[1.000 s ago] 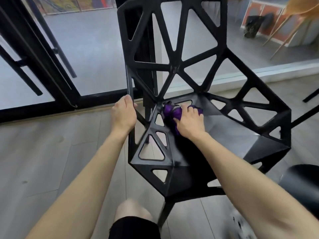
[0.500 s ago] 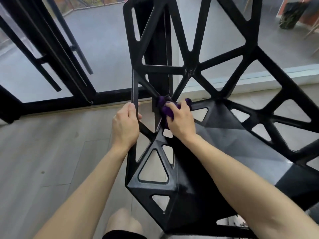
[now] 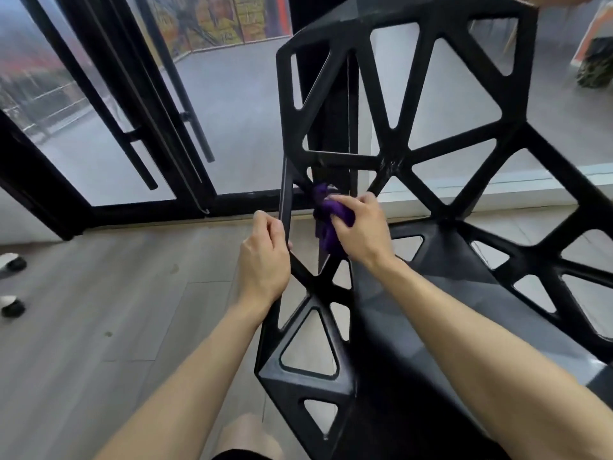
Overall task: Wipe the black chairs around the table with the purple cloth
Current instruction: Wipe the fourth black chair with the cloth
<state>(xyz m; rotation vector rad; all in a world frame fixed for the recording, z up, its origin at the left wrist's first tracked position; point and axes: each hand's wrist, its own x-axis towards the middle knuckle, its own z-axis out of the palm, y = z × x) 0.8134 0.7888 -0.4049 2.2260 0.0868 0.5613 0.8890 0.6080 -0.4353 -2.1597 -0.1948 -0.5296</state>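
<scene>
Black chair [image 3: 394, 167]: one unit, upright. Matte black angular shell. Backrest and side panels are open lattice of triangular cut-outs; seat is solid faceted panel. Fills centre and right of view. Thin left-edge strut gripped by left hand [image 3: 265, 263].

Purple cloth [image 3: 331, 214]: deep purple, bunched and crumpled. Held in right hand [image 3: 361, 234], pressed against lattice strut at chair's left rear corner, where backrest meets side panel.

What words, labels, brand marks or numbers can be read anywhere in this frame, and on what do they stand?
No text can be read.
black chair: no label or brand mark shows.
purple cloth: no print or tag shows.
painted wall beyond the glass door: colourful shapes, possibly lettering, too blurred to read.
</scene>
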